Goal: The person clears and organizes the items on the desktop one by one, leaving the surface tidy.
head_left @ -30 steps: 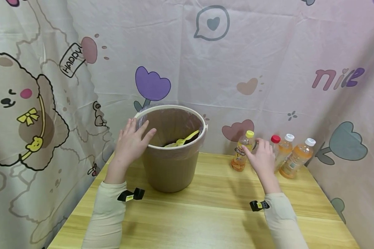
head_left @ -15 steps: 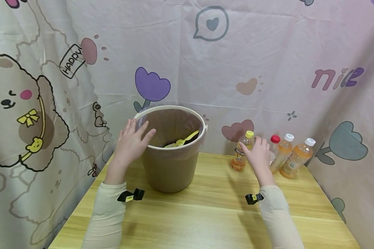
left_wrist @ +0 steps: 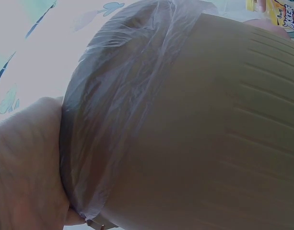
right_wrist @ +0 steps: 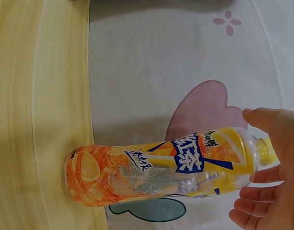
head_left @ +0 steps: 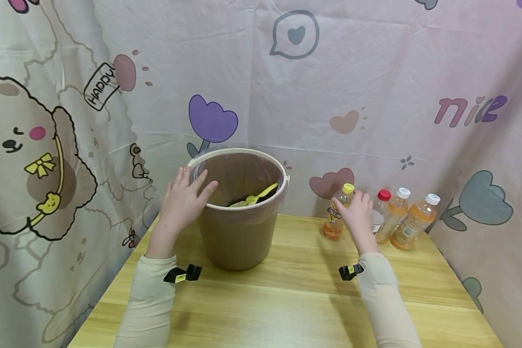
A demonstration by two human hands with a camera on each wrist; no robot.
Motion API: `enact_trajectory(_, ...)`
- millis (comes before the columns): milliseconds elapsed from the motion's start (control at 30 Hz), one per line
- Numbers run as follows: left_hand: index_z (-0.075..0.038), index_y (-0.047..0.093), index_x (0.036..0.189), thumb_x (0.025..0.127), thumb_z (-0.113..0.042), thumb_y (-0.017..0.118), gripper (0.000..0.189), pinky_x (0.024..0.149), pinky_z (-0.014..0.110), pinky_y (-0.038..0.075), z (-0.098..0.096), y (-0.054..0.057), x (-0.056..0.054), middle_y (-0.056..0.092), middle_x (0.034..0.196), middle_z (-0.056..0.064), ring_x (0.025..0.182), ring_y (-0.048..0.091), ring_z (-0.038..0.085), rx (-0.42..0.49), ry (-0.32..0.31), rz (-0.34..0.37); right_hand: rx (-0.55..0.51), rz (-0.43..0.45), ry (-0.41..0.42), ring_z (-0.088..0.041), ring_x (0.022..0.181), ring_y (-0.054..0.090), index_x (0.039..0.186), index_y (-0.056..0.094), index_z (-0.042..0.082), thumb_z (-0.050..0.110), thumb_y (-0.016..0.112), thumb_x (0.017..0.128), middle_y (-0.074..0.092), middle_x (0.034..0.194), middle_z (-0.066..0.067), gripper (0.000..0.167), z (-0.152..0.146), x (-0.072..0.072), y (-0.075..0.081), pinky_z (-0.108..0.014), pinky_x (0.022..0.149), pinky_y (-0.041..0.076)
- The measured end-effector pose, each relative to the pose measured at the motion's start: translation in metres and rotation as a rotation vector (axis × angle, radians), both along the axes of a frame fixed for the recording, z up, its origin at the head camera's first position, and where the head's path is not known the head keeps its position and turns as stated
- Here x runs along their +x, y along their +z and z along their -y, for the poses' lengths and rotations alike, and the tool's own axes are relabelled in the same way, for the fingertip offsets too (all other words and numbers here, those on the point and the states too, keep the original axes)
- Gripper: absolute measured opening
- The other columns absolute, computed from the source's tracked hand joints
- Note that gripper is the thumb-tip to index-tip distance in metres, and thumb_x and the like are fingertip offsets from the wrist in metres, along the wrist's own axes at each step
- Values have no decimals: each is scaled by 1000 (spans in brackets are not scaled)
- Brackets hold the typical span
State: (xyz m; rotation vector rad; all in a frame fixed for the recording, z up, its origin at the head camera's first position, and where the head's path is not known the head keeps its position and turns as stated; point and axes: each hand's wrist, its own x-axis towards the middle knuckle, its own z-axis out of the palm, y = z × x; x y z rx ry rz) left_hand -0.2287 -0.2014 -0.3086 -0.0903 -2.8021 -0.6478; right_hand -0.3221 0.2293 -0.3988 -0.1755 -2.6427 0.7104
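Note:
My left hand (head_left: 184, 200) rests on the near left rim of a brown trash bin (head_left: 239, 244), fingers spread over the edge. The left wrist view shows its palm against the clear plastic liner (left_wrist: 123, 81) folded over the bin's rim. My right hand (head_left: 358, 215) is beside the upper part of a yellow-capped iced tea bottle (right_wrist: 161, 167), which stands upright on the table. In the right wrist view the thumb (right_wrist: 262, 117) is apart from the bottle and the fingers (right_wrist: 252, 206) lie loosely bent near its neck; whether they touch it I cannot tell.
Right of my right hand stand a red-capped bottle (head_left: 382, 212) and two white-capped bottles, one of them (head_left: 415, 220) farthest right. Yellow and dark items (head_left: 252, 198) lie inside the bin. A printed curtain (head_left: 261, 87) hangs behind the wooden table (head_left: 261, 309).
My right hand has moved left, closer to the yellow-capped bottle, uncovering more of the red-capped one. The left hand and the bin have stayed put.

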Motion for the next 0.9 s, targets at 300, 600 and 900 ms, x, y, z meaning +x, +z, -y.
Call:
enact_trajectory(300,-18,29,155,94,-73,19,83,117,68,0,-1,0,1,5,163,24,152,-4,39,-1,0,2,-4,38,0,-48,121,39,138,35,-11,52,63,89,41,129,-34,85,1,-5,-3,-61,100,39)
enact_trajectory(600,-18,28,155,94,-73,19,82,118,67,1,-1,1,1,6,163,24,152,-3,39,-6,3,3,22,19,-4,-49,119,41,133,38,-12,50,66,87,43,125,-34,82,3,-10,-9,-60,99,39)
enact_trajectory(900,-18,29,155,94,-74,18,82,117,68,1,0,1,0,6,163,24,152,-3,39,-4,-1,-4,40,-20,-1,-49,115,43,130,38,-13,47,68,86,45,121,-34,79,5,-11,-15,-59,97,39)
